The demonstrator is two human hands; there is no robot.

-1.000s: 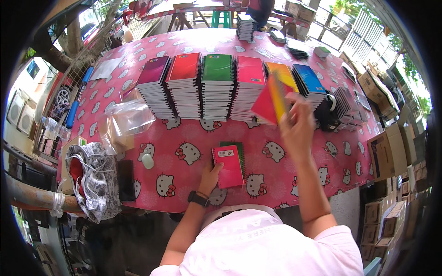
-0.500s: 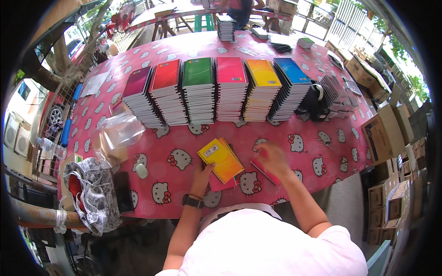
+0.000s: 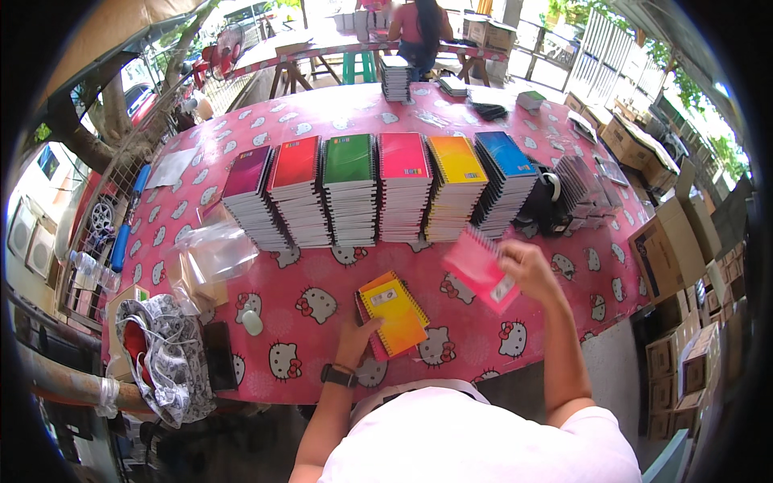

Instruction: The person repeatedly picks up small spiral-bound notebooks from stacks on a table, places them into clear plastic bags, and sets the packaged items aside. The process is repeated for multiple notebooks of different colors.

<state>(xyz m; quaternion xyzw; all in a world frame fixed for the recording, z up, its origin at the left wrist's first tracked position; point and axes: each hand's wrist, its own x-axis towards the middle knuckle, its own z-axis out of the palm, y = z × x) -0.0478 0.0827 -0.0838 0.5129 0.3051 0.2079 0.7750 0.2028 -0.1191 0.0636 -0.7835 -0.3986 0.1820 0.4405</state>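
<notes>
My right hand (image 3: 527, 270) grips a pink spiral notebook (image 3: 475, 266) by its edge and holds it tilted, a little blurred, above the table. My left hand (image 3: 354, 340) is closed on a small pile of notebooks near the table's front edge, thumb over the top one. That top one is a yellow spiral notebook (image 3: 394, 315) with a white label; an orange edge and a pink edge stick out beneath it. Beyond my hands stand tall notebook stacks side by side: purple (image 3: 247, 171), red (image 3: 295, 163), green (image 3: 349, 158), pink (image 3: 405, 156), yellow (image 3: 456, 159) and blue (image 3: 507, 154).
A pink patterned cloth (image 3: 314, 354) covers the table. At the left lie clear plastic sleeves (image 3: 213, 249), a white mouse-shaped object (image 3: 253, 323) and a patterned bag (image 3: 165, 354). Dark items (image 3: 543, 211) stand right of the stacks. Cardboard boxes (image 3: 672, 241) line the right side. Another person (image 3: 417, 32) sits far back.
My right hand has lifted the pink notebook off the table, raising and turning it. My left hand stays on the pile. The whole view has tilted up slightly.
</notes>
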